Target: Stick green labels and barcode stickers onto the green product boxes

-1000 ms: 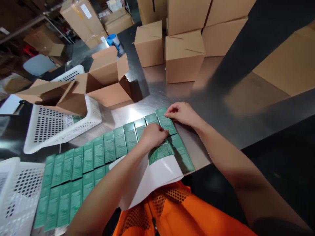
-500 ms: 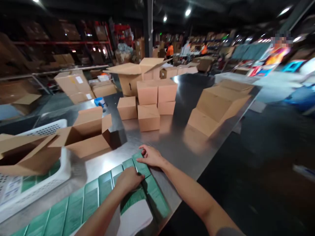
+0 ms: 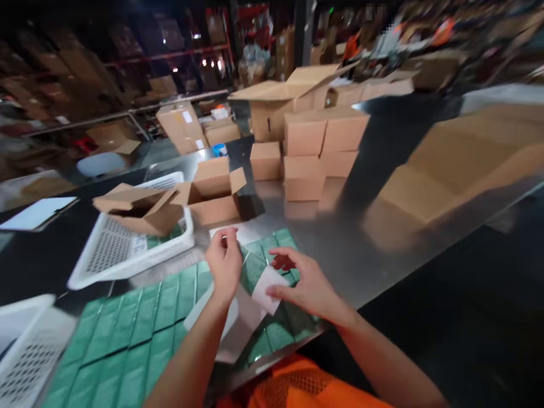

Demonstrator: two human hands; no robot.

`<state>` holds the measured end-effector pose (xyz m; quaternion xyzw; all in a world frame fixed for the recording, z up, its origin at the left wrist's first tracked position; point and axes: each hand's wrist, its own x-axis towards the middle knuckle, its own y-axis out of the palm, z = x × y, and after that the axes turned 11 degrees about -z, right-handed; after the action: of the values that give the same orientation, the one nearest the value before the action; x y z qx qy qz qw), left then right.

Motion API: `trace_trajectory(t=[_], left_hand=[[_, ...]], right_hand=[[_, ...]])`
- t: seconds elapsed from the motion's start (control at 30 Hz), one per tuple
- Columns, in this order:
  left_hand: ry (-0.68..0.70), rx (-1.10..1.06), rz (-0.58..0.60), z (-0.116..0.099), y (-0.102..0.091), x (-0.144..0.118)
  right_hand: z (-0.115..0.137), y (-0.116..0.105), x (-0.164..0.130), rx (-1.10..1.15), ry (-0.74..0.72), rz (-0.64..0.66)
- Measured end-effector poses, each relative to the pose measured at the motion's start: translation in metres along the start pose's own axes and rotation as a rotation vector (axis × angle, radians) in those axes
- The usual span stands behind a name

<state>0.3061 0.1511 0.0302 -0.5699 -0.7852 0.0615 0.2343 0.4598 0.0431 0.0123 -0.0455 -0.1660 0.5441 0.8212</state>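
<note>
Rows of green wrapped packs (image 3: pixel 140 317) lie side by side on the metal table. Over them, my left hand (image 3: pixel 224 263) is closed in a pinch; what its fingertips hold, if anything, is too small to name. Just right of it, my right hand (image 3: pixel 308 283) has its thumb pressed on a white strip of paper (image 3: pixel 268 290), with the other fingers curled above. The strip bends down across the packs between my forearms, hiding some of them.
A white perforated basket (image 3: pixel 127 263) stands left with an open carton (image 3: pixel 147 209) in it. Another open carton (image 3: pixel 216 207) sits beside it. Closed brown boxes (image 3: pixel 304 178) are stacked behind, and larger cartons (image 3: pixel 446 164) stand right. The table edge (image 3: pixel 382 294) runs along the right.
My view has turned left and down. My left hand has lifted from the packs into a pinch. My right hand has moved from the end pack onto the white paper strip.
</note>
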Motion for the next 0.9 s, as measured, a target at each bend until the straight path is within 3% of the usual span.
trace_trajectory(t=[0.1, 0.23, 0.3, 0.4, 0.47, 0.57, 0.63, 0.67, 0.73, 0.8, 0.9], left_hand=[[-0.003, -0.082, 0.017, 0.007, -0.001, -0.005], [-0.033, -0.22, 0.188, 0.013, -0.014, -0.015], [-0.06, -0.258, 0.254, 0.014, -0.02, -0.018], [-0.13, -0.282, 0.282, 0.017, -0.023, -0.019], [-0.198, -0.294, 0.299, 0.02, -0.022, -0.015], [-0.349, -0.32, 0.309, 0.026, -0.023, 0.0], [-0.451, -0.336, 0.294, 0.028, -0.03, 0.011], [-0.479, -0.347, 0.292, 0.027, -0.034, 0.015], [-0.454, -0.345, 0.348, 0.023, -0.043, 0.016], [-0.425, -0.273, 0.493, 0.018, -0.05, 0.007], [-0.486, -0.06, 0.781, 0.014, -0.053, -0.021]], right_hand=[[0.0, 0.011, -0.006, -0.027, 0.072, -0.099], [-0.01, 0.016, -0.002, -0.065, 0.071, -0.141], [-0.012, 0.018, -0.001, -0.111, -0.017, -0.172], [-0.013, 0.02, -0.007, -0.198, -0.331, -0.271], [-0.009, 0.016, -0.018, -0.249, -0.535, -0.215], [0.0, -0.003, -0.038, -0.111, -0.659, 0.12], [0.005, -0.024, -0.047, 0.111, -0.612, 0.256], [0.006, -0.034, -0.049, 0.209, -0.547, 0.233], [0.003, -0.051, -0.045, 0.309, -0.341, 0.052], [-0.006, -0.06, -0.036, 0.285, -0.094, -0.111], [-0.023, -0.056, -0.02, 0.2, 0.174, -0.074]])
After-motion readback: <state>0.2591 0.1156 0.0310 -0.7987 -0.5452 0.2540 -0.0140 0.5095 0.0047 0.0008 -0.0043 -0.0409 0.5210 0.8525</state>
